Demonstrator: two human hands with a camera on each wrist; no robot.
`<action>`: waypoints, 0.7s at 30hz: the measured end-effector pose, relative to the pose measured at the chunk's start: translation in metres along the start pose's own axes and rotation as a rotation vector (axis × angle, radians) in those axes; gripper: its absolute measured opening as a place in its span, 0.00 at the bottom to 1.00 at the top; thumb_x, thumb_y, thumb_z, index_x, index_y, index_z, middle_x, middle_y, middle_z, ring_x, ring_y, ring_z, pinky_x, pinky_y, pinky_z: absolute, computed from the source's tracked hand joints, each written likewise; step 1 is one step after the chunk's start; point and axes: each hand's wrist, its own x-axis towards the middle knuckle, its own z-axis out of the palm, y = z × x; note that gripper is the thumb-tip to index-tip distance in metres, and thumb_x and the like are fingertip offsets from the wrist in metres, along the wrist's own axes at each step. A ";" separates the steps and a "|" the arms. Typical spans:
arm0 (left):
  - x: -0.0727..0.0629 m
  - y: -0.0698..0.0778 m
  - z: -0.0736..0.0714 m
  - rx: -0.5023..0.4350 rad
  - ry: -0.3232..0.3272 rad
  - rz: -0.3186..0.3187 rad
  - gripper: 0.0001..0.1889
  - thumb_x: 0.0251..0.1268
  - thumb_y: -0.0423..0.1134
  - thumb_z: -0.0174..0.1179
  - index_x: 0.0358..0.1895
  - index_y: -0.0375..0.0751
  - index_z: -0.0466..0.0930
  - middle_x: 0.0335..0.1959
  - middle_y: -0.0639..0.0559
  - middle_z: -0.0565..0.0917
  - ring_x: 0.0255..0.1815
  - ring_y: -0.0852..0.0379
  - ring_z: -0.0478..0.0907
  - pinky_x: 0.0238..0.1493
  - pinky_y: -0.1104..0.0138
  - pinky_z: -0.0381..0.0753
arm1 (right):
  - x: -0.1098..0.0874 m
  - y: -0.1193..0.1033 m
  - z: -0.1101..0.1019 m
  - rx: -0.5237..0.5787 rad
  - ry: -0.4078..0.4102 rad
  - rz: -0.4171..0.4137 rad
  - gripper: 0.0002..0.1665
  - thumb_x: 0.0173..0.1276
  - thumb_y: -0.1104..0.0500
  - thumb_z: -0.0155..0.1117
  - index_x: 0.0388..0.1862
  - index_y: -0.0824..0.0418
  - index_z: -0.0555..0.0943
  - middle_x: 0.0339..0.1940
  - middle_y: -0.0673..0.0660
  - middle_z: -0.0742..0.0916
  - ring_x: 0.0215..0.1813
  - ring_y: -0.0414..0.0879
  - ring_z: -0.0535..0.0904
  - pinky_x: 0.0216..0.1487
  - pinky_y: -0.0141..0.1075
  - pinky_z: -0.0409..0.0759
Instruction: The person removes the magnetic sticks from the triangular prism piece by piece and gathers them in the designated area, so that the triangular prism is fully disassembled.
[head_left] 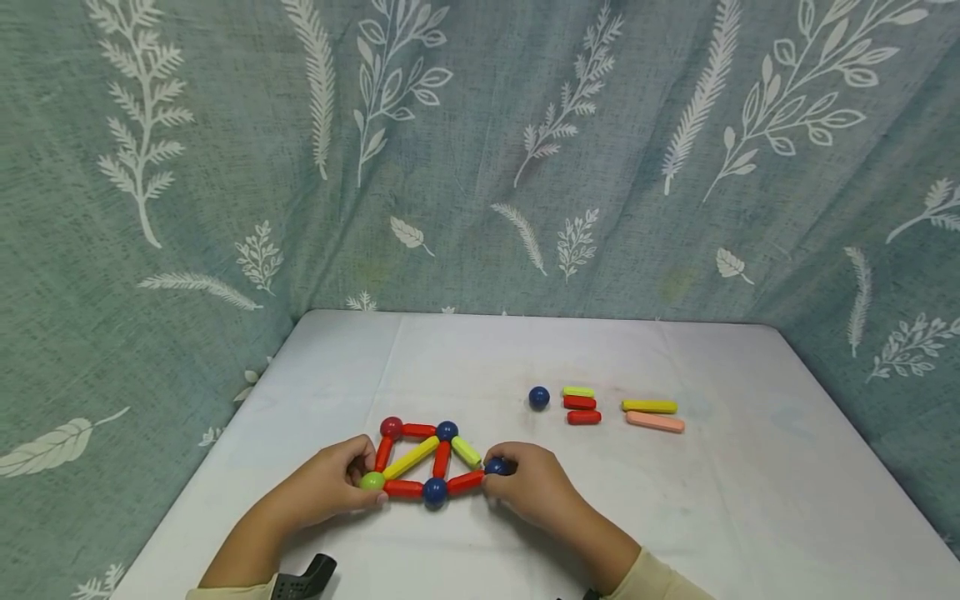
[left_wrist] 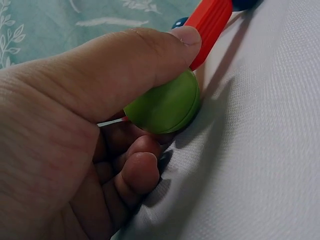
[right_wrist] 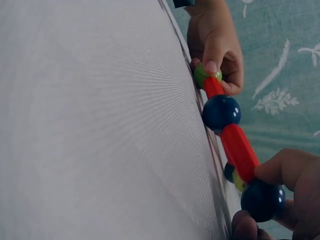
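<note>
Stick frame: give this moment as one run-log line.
left hand: holding green ball; right hand: holding blue end ball; yellow stick: diagonal in frame; loose sticks: right of frame

White table (head_left: 750, 475), rod frame (head_left: 411, 458), ball (head_left: 538, 398), loose rods (head_left: 580, 402)

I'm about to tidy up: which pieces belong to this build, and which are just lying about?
In the build:
green ball (left grip)
blue ball (right grip)
red ball
two other blue balls
five red rods
yellow rod
lime rod

Lying loose, perhaps spares:
loose blue ball
two loose red rods
loose lime rod
loose yellow rod
peach rod
</note>
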 end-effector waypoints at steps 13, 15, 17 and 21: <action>0.001 -0.001 0.000 -0.007 0.000 -0.016 0.29 0.48 0.48 0.84 0.40 0.45 0.71 0.33 0.50 0.76 0.35 0.53 0.74 0.32 0.68 0.75 | -0.003 0.001 -0.006 0.137 0.001 0.078 0.09 0.64 0.56 0.77 0.42 0.47 0.86 0.45 0.53 0.85 0.42 0.50 0.80 0.39 0.40 0.84; 0.001 -0.001 0.000 -0.007 0.000 -0.021 0.29 0.48 0.48 0.84 0.40 0.45 0.71 0.33 0.50 0.76 0.35 0.53 0.74 0.32 0.68 0.75 | -0.003 0.002 -0.007 0.152 -0.008 0.071 0.10 0.64 0.55 0.78 0.43 0.47 0.86 0.46 0.54 0.86 0.42 0.50 0.81 0.39 0.40 0.84; 0.000 -0.002 -0.001 -0.010 -0.001 -0.023 0.29 0.48 0.48 0.84 0.40 0.45 0.71 0.33 0.50 0.76 0.35 0.53 0.73 0.32 0.68 0.75 | -0.003 0.003 -0.007 0.136 -0.014 0.050 0.11 0.64 0.54 0.78 0.44 0.46 0.87 0.46 0.53 0.86 0.43 0.50 0.80 0.40 0.39 0.84; -0.001 -0.001 -0.001 -0.015 -0.002 -0.023 0.29 0.48 0.49 0.84 0.40 0.45 0.71 0.32 0.51 0.75 0.34 0.54 0.73 0.30 0.68 0.74 | -0.002 0.004 -0.007 0.112 -0.029 0.016 0.12 0.63 0.53 0.79 0.45 0.45 0.87 0.44 0.51 0.87 0.44 0.49 0.79 0.42 0.39 0.82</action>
